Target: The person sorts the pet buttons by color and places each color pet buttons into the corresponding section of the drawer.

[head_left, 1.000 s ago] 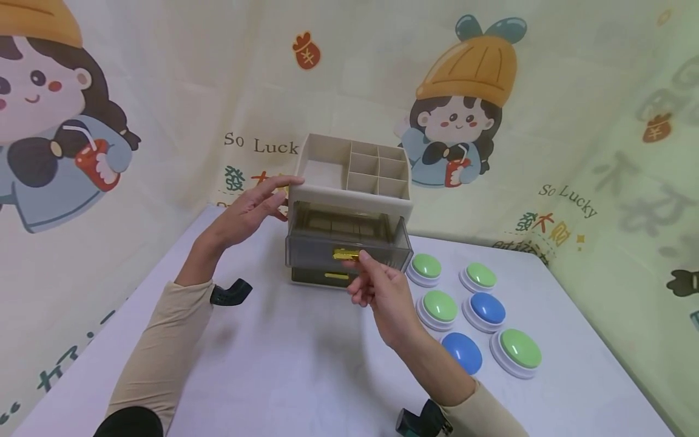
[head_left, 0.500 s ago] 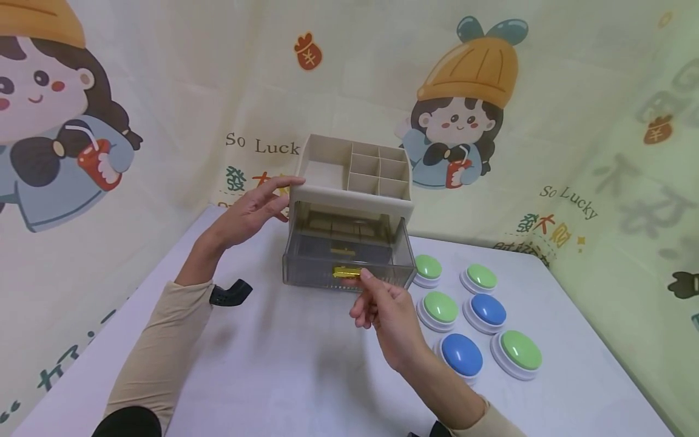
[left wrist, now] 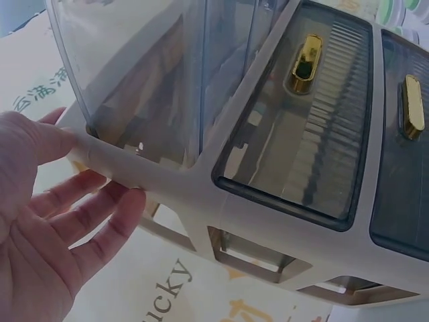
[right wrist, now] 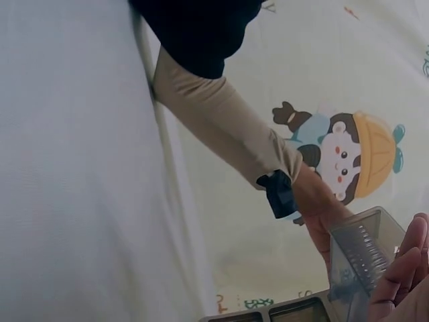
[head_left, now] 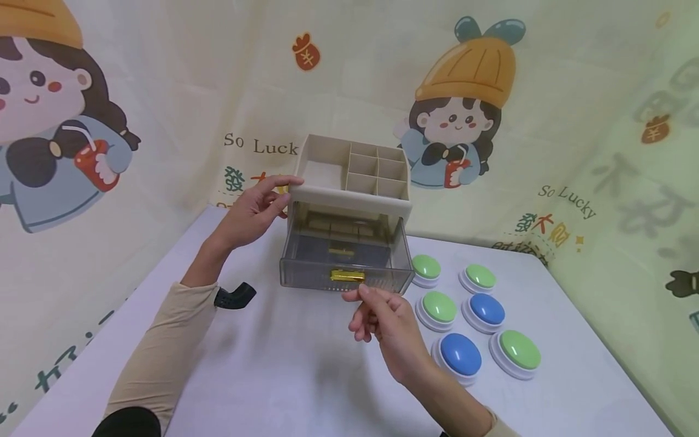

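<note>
A cream drawer organizer with a divided open top stands at the back of the table. Its clear grey upper drawer is pulled out toward me, with a gold handle on the front. My right hand is just below that handle, thumb and index tips close together, the other fingers loosely bent. My left hand rests at the organizer's left side, its index finger on the top edge. In the left wrist view, two closed drawers with gold handles sit beneath the pulled-out one.
Several push buttons with white bases stand right of the organizer, among them a green button and a blue button. A printed cloth hangs behind and beside the white table.
The upper drawer has slid out toward me, its front now covering the drawer below in the head view. My right hand has let go of the handle and lowered slightly. The left hand stays put.
</note>
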Demonstrator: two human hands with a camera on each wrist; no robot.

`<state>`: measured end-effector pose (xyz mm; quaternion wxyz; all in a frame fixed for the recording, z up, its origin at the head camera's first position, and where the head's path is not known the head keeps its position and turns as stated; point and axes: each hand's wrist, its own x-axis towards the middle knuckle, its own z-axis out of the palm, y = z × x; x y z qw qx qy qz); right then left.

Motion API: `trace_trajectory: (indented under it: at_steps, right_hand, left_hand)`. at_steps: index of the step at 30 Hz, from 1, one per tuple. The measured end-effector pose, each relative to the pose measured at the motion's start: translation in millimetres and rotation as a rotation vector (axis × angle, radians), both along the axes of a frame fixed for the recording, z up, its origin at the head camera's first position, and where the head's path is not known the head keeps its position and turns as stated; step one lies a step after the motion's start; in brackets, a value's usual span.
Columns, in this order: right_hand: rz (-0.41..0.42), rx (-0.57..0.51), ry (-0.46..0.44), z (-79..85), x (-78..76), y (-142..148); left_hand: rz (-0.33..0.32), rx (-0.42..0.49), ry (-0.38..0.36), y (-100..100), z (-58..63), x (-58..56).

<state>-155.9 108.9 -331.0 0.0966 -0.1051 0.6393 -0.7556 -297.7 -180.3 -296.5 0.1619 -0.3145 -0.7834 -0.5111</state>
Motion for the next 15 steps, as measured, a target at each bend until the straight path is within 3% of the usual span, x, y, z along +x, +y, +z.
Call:
trace_trajectory:
  at_steps: [4,8,11,15]
  right_hand:
    - [0.012,0.038,0.026,0.6,3.7,6]
    - [0.045,0.114,0.129,1.2,8.4,13]
    - [0.071,0.257,0.318,-1.0,12.9,18]
    - [0.081,0.462,0.686,-8.6,17.7,24]
  left_hand:
    - [0.019,-0.008,0.015,1,-1.3,-0.4]
    - [0.025,-0.007,0.013,1,-0.8,-0.7]
    - [0.026,-0.008,0.005,0,-0.6,-0.8]
    - [0.027,-0.011,-0.012,0,-1.0,-1.3]
